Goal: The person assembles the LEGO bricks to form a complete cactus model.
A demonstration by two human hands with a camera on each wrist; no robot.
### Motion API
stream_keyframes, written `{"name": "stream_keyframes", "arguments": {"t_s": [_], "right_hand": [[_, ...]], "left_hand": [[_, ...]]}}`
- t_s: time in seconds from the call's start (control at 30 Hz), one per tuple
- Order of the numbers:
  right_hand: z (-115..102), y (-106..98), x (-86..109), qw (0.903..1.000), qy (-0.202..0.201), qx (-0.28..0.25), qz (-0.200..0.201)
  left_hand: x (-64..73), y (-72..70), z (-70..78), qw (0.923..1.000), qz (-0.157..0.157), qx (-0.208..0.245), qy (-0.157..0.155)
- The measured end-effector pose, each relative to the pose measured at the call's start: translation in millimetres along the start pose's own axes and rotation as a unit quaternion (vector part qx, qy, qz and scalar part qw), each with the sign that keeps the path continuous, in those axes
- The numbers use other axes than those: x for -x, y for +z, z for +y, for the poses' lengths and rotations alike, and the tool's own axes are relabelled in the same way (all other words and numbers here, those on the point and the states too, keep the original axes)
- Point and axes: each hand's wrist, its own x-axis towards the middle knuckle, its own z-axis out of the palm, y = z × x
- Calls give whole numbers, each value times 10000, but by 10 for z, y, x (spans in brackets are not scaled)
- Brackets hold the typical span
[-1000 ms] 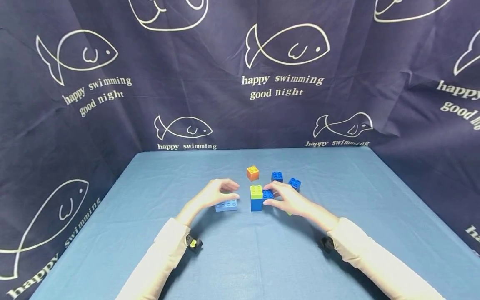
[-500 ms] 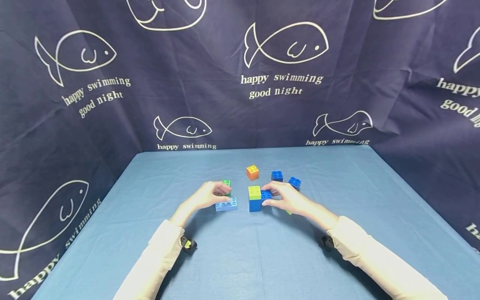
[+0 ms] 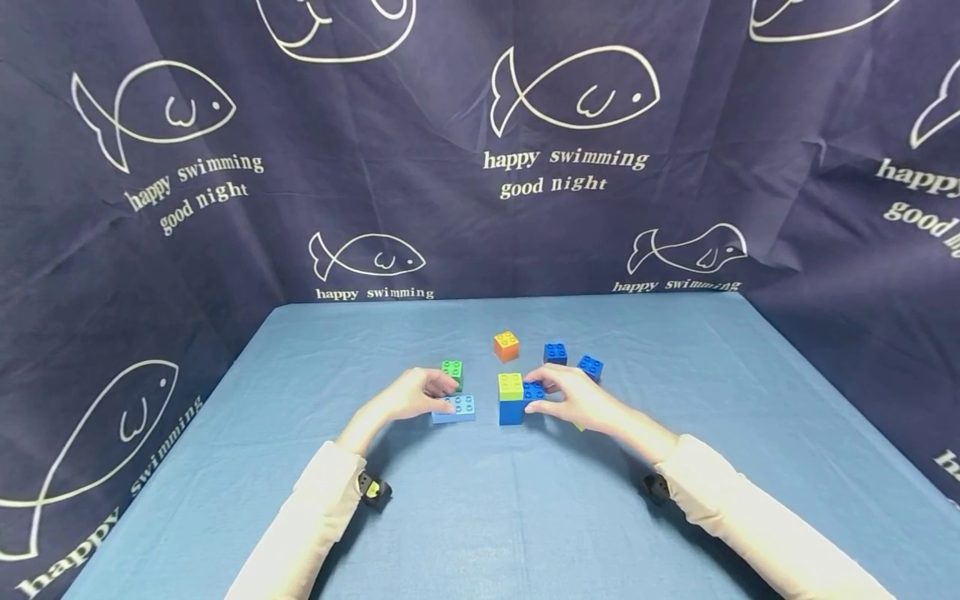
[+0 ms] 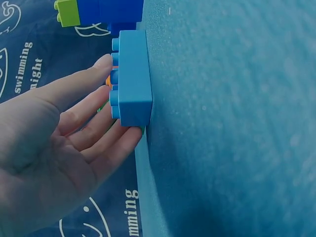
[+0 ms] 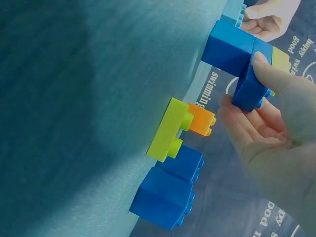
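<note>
Right hand [image 3: 579,398] pinches the stack [image 3: 512,411] by its side brick [image 3: 533,391], best held level; left hand [image 3: 408,393], loosely spread at the light-blue brick [image 3: 464,407] on the table [image 3: 487,517], should grip its sides squarely.

From the head, the widest and most distant view faces forward and down over the surface [image 3: 480,517] to the cloth [image 3: 420,200], left hand [image 3: 405,395] and right hand [image 3: 581,398] both in frame. The left-wrist view, close in and tipped sideways, faces the pale brick [image 4: 134,74]; the right-wrist view, also near but tipped the opposite way, faces the blue stack [image 5: 242,58]. Both wrist views share brick, stack and left hand.
</note>
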Motion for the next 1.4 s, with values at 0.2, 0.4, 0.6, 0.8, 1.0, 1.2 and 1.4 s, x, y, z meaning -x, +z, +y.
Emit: {"name": "stream_keyframes", "arguments": {"t_s": [0.2, 0.4, 0.6, 0.8, 1.0, 1.2, 1.4], "right_hand": [[-1, -3, 5, 10000, 14, 6, 20], [-5, -6, 8, 10000, 46, 24, 28], [3, 3, 13, 9998, 127, 80, 125], [11, 7, 11, 9998, 139, 76, 157], [17, 10, 10, 9998, 167, 36, 119], [35, 15, 1, 9997, 205, 42, 97], [32, 10, 4, 9997, 246, 22, 61]], "left_hand": [[6, -7, 21, 9997, -139, -120, -138], [12, -6, 15, 9993, -163, -99, -335], [21, 8, 18, 9989, -238, -108, -394], [24, 0, 24, 9986, -212, -379, -302], [21, 7, 15, 9982, -202, -498, -262], [15, 10, -12, 9981, -233, -519, -241], [8, 13, -13, 9976, -254, -608, -210]]}}
